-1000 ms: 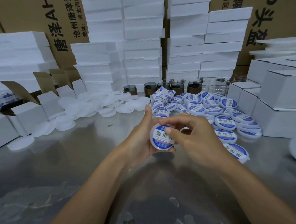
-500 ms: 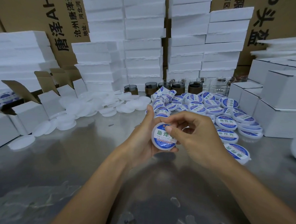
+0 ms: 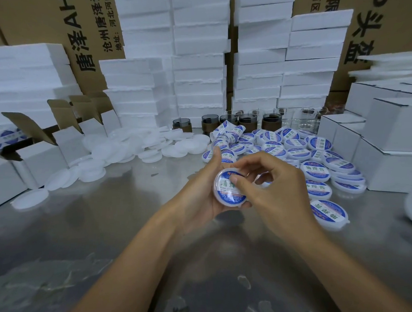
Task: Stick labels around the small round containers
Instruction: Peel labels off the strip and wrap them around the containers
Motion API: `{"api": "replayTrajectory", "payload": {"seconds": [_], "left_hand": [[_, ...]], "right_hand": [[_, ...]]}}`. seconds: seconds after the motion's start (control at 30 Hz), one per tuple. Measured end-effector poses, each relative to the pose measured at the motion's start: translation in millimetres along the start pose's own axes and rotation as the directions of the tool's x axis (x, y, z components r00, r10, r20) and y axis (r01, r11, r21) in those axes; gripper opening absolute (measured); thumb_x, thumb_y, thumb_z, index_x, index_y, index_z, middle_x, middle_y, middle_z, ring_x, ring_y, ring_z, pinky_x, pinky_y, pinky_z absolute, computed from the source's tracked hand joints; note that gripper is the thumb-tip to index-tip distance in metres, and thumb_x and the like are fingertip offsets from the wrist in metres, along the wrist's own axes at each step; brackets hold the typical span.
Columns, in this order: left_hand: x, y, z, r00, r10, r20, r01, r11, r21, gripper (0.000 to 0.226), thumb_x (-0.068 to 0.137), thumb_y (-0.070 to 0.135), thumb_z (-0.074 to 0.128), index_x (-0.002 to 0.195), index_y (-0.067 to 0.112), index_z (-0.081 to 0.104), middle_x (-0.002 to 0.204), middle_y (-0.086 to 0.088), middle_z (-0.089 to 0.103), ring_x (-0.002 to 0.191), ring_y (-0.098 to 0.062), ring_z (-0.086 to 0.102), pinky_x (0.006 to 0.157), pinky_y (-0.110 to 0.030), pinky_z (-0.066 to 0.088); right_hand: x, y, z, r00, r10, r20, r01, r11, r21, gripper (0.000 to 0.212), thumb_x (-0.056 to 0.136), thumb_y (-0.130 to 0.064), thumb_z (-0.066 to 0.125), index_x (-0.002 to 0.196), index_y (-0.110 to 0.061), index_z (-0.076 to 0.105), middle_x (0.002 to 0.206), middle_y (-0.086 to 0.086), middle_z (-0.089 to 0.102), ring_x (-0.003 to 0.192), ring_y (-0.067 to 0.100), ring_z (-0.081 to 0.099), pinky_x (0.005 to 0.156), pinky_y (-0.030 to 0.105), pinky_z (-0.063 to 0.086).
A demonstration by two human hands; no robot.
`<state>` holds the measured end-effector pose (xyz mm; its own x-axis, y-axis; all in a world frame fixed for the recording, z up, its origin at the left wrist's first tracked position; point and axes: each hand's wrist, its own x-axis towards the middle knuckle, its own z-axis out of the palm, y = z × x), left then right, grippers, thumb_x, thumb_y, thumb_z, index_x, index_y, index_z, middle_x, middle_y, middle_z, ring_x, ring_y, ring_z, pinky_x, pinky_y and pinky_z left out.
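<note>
A small round white container point(image 3: 226, 193) with a blue and white label on its lid is held above the steel table point(image 3: 108, 232), lid tilted toward me. My left hand point(image 3: 202, 194) grips it from the left and beneath, thumb up along its far rim. My right hand point(image 3: 273, 188) holds its right side, with the thumb pressed on the lid and the fingers curled behind. Part of the label is hidden by that thumb. A heap of labelled containers point(image 3: 293, 149) lies behind and right of my hands.
Plain white lids point(image 3: 133, 150) are scattered at the middle left. Open white cartons point(image 3: 40, 152) stand left, shut white boxes point(image 3: 390, 146) right. Foam block stacks point(image 3: 200, 60) and brown cartons line the back. Dark and clear jars point(image 3: 246, 121) stand behind the heap.
The container has tilted so its lid faces me more fully, and both hands have shifted slightly. My right thumb has slid across the lid.
</note>
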<state>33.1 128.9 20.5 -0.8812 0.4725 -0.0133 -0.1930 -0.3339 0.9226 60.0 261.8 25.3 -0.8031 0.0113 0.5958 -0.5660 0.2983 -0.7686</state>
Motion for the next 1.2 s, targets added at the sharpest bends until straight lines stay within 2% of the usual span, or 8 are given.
{"api": "replayTrajectory", "payload": {"seconds": [0.13,0.3,0.43,0.57,0.63,0.77,1.07,1.2], "left_hand": [[-6.0,0.0,0.6,0.992,0.095,0.077,-0.096,0.995,0.006,0.021,0.083,0.019,0.063,0.101,0.01,0.067,0.101,-0.008,0.07,0.093,-0.021,0.068,0.074,-0.033,0.055],[-6.6,-2.7,-1.1,0.985,0.157,0.072,-0.163,0.982,0.099,0.05,0.067,-0.017,0.063,0.112,0.005,0.055,0.101,-0.014,0.066,0.092,-0.025,0.067,0.074,-0.03,0.056],[-1.5,-1.4,0.2,0.959,0.27,-0.081,-0.265,0.962,0.069,0.043,0.072,0.007,0.061,0.113,-0.005,0.054,0.09,-0.015,0.065,0.074,-0.024,0.067,0.064,-0.029,0.055],[2.2,-0.3,-4.6,0.908,0.368,-0.198,-0.362,0.93,0.068,0.017,0.071,0.018,0.063,0.085,0.013,0.071,0.086,-0.01,0.071,0.077,-0.021,0.068,0.066,-0.032,0.058],[1.7,0.0,-5.0,0.895,0.401,-0.195,-0.385,0.916,0.114,0.02,0.073,0.02,0.063,0.09,0.012,0.069,0.093,-0.013,0.07,0.085,-0.024,0.066,0.077,-0.037,0.058],[1.9,0.2,-1.7,0.907,0.388,-0.165,-0.379,0.922,0.083,0.024,0.077,0.022,0.058,0.095,0.007,0.061,0.088,-0.012,0.068,0.082,-0.023,0.064,0.067,-0.032,0.058],[1.8,-0.4,-0.8,0.937,0.32,-0.142,-0.307,0.946,0.109,0.031,0.079,0.029,0.056,0.102,0.008,0.06,0.094,-0.014,0.064,0.077,-0.023,0.062,0.067,-0.037,0.054],[1.2,-4.4,-0.4,0.916,0.367,-0.16,-0.288,0.882,0.374,0.04,0.074,0.023,0.073,0.11,0.014,0.059,0.103,-0.013,0.068,0.089,-0.028,0.065,0.082,-0.047,0.054]], "right_hand": [[1.3,1.3,-2.9,0.998,-0.039,-0.047,0.037,0.998,-0.055,0.025,0.071,-0.009,0.076,0.088,-0.025,0.068,0.081,-0.013,0.067,0.074,0.003,0.057,0.068,0.013,0.043],[6.5,6.5,-4.1,0.991,0.088,-0.104,-0.083,0.995,0.054,0.026,0.077,-0.008,0.068,0.086,-0.032,0.064,0.082,-0.016,0.066,0.074,-0.003,0.058,0.066,0.013,0.046],[11.2,11.2,-6.1,0.959,0.231,-0.166,-0.196,0.96,0.201,0.02,0.085,-0.009,0.063,0.085,-0.029,0.062,0.079,-0.009,0.065,0.073,0.002,0.06,0.065,0.014,0.046],[10.7,7.9,-3.3,0.944,0.328,-0.031,-0.305,0.906,0.294,0.005,0.084,-0.02,0.064,0.088,-0.02,0.061,0.08,0.002,0.066,0.07,0.008,0.062,0.061,0.012,0.045],[8.7,5.8,-0.6,0.94,0.331,0.085,-0.34,0.884,0.32,0.012,0.081,-0.019,0.067,0.091,-0.014,0.061,0.07,0.002,0.064,0.057,0.001,0.059,0.053,0.008,0.043],[6.0,5.5,2.4,0.925,0.328,0.19,-0.373,0.877,0.304,0.014,0.08,-0.012,0.069,0.09,-0.01,0.06,0.064,0.003,0.063,0.05,0.002,0.057,0.051,0.009,0.043],[6.4,5.7,2.2,0.932,0.327,0.155,-0.362,0.864,0.351,0.006,0.088,-0.013,0.06,0.083,-0.01,0.061,0.06,0.001,0.065,0.048,0.006,0.057,0.049,0.009,0.042],[7.6,8.7,0.6,0.948,0.311,0.071,-0.316,0.888,0.334,0.008,0.088,-0.012,0.059,0.081,-0.013,0.058,0.054,-0.007,0.062,0.044,0.002,0.056,0.047,0.008,0.041]]}}
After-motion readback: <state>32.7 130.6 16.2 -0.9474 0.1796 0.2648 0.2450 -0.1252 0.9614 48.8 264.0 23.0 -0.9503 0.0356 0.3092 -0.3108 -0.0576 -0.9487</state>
